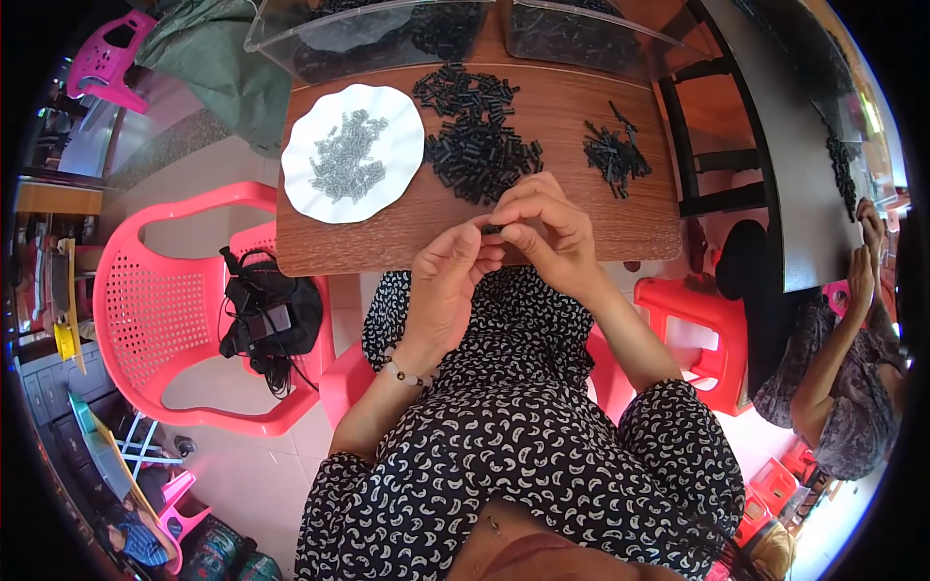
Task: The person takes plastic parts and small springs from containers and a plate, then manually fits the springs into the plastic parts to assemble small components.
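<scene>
My left hand (pixel 449 276) and my right hand (pixel 554 235) meet at the near edge of the brown table. Between their fingertips they pinch a small black piece (pixel 493 229), mostly hidden by the fingers. Just beyond the hands lies a heap of short black cylindrical pieces (pixel 475 150). To its left, a white wavy-rimmed plate (pixel 302 198) bears a pile of small clear tube-like pieces (pixel 351 160). On the right side of the table is a smaller pile of longer, thin black pieces (pixel 615 155).
Two clear plastic bins (pixel 373 44) with black pieces stand at the table's (pixel 620 228) far edge. A pink chair (pixel 160 300) with a black bag (pixel 276 315) is at left; a red stool (pixel 712 339) is at right. Another person's hands (pixel 865 242) work at a grey table (pixel 809 194).
</scene>
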Tool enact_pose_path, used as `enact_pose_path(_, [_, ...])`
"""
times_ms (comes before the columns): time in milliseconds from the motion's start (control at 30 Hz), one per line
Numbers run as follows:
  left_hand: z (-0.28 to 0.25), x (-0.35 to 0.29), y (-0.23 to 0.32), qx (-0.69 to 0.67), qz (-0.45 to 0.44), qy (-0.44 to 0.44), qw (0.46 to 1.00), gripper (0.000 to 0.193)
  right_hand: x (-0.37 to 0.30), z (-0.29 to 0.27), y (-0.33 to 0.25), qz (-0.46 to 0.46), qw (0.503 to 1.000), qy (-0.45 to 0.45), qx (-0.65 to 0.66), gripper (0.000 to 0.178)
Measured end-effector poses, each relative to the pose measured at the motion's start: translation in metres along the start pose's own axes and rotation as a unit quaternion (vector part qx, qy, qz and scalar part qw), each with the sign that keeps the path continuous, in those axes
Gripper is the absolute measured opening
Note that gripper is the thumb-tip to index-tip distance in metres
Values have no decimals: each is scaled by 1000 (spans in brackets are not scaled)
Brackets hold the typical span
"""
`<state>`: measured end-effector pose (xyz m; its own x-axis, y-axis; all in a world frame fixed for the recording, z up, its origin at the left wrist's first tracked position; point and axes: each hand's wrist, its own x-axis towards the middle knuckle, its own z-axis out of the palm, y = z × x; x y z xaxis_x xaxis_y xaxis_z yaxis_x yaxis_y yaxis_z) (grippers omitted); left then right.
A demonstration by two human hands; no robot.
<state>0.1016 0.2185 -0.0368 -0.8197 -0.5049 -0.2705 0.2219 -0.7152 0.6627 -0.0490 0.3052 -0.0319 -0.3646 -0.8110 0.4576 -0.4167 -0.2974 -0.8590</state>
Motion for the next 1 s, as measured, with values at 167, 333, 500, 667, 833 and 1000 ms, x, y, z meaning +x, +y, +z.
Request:
enact_pose_path(167, [-11,-2,-2,9,9,24,1000,31,-2,10,3,16,1000,-2,-13,11])
enact_pose_path(333, [-15,-8,0,-12,16,33,999,30,-2,19,1,-5,998,7,-57,13])
enact_pose_path(500, [-27,-8,0,-94,-34,29,995,27,2,29,0,-36,995,8,-91,17])
enact_pose_path(667, [-34,-11,2,-139,-62,60,986,24,16,28,-6,-81,985,-57,-144,21])
enact_pose_path(833, [-37,-15,14,-147,-43,108,982,22,59,35,8,-57,981,-79,-170,14])
enact_pose_path(1000, [-52,-24,11,-192,-59,102,974,21,106,62,37,-34,959,-132,-250,16])
